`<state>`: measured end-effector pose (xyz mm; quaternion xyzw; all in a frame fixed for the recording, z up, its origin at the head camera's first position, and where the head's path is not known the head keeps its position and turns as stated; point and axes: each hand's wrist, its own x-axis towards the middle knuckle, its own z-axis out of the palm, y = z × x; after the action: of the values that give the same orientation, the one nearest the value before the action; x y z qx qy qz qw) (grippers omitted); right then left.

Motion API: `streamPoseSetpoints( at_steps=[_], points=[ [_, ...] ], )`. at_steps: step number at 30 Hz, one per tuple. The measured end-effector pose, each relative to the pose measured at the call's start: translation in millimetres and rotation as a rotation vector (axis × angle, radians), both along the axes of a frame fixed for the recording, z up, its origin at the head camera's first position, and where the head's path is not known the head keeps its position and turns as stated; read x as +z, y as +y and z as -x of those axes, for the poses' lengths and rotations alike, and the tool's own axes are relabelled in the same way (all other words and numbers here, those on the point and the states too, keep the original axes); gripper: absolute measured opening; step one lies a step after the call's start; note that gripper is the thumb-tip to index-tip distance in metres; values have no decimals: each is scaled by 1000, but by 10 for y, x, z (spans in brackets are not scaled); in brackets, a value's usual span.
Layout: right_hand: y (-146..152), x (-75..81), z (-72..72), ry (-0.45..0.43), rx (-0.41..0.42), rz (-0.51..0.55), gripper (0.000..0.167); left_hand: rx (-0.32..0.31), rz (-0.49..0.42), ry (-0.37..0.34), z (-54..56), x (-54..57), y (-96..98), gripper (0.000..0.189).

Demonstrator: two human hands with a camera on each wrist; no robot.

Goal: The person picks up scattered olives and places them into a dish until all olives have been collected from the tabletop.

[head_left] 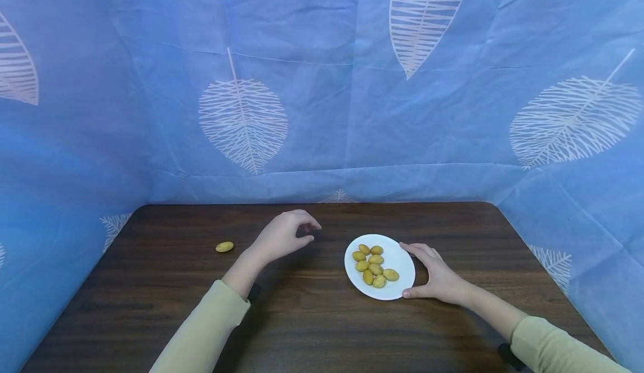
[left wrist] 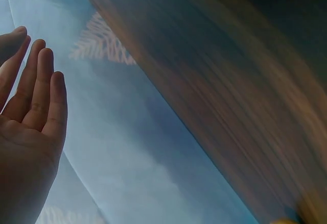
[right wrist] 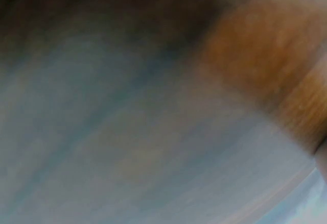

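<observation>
A round white plate (head_left: 399, 267) rests on the dark wooden table, with several small yellow oval fruits (head_left: 375, 259) grouped on its left and middle part. My right hand (head_left: 437, 278) holds the plate at its right rim, thumb at the lower edge and fingertips at the upper edge. My left hand (head_left: 287, 233) is raised over the table, left of the plate, fingers loosely bent and nothing between them. In the left wrist view the same hand (left wrist: 33, 101) shows a bare palm. A single yellow oval fruit (head_left: 224, 246) lies to its left.
The dark wooden table (head_left: 302, 328) has rounded back corners. A blue cloth (head_left: 322, 110) printed with white leaves hangs behind it and at both sides. The right wrist view is a blur of grey and orange-brown.
</observation>
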<state>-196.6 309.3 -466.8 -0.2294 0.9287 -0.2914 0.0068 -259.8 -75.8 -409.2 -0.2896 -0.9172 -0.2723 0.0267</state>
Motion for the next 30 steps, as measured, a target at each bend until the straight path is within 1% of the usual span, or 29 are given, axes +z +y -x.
streamPoseSetpoints(
  at_steps=[9, 22, 26, 30],
  points=[
    [3, -3, 1, -3, -1, -4, 106, 81, -26, -14, -12, -40, -389, 25],
    [9, -9, -3, 1, -2, -6, 106, 182, -32, 6, -30, -130, -869, 23],
    [7, -5, -3, 1, -1, -7, 106, 202, -46, 24, -31, -136, -1017, 23],
    [5, -4, -2, -5, -4, -3, 106, 215, -47, 23, -34, -143, -1149, 23]
  ],
)
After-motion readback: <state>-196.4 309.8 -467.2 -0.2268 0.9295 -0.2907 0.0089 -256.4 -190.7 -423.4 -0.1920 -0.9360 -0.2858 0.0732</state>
